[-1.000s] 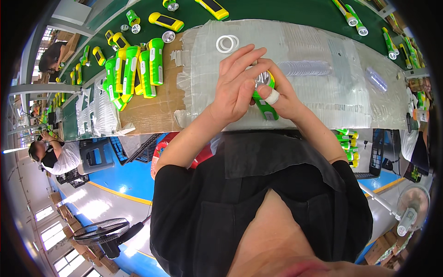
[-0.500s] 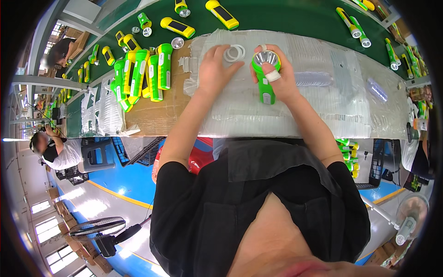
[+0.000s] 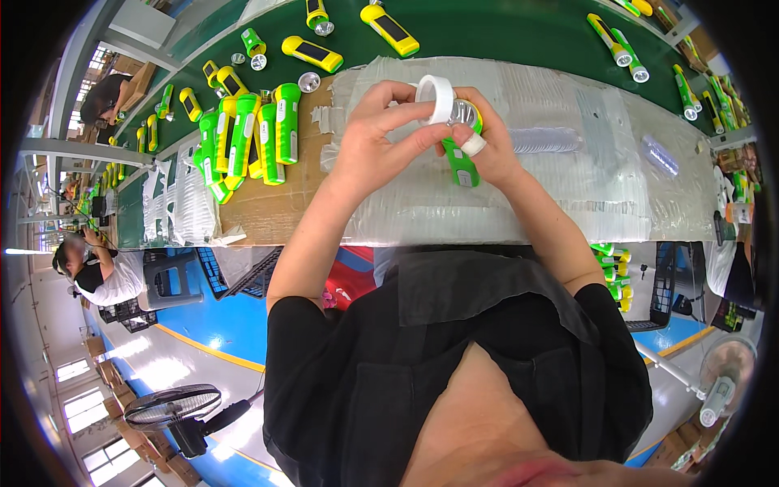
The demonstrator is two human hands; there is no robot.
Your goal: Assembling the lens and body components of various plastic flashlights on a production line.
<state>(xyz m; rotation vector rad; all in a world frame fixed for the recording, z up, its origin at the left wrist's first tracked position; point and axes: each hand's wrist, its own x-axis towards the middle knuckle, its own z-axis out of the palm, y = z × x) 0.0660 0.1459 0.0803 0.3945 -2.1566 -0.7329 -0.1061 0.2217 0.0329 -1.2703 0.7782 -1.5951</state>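
Observation:
My left hand (image 3: 377,134) pinches a white plastic ring (image 3: 444,99) between thumb and fingers and holds it on edge. Just right of it, my right hand (image 3: 493,146) grips a green flashlight (image 3: 461,167) upright, its shiny reflector head facing up and partly hidden by the ring and fingers. White wrapping covers a finger or thumb of that hand. Both hands are close together over the plastic-covered cardboard (image 3: 422,203) on the bench.
A pile of green and yellow flashlights (image 3: 243,138) lies to the left. Clear stacked discs (image 3: 545,140) and a second clear packet (image 3: 660,154) rest to the right. Beyond lies a green bench surface (image 3: 487,32) with more flashlights and a loose reflector (image 3: 309,82). Other people are at far left.
My left hand has picked up a white ring from the bench and brought it right, up to the flashlight head. My right hand still holds the flashlight, shifted slightly left.

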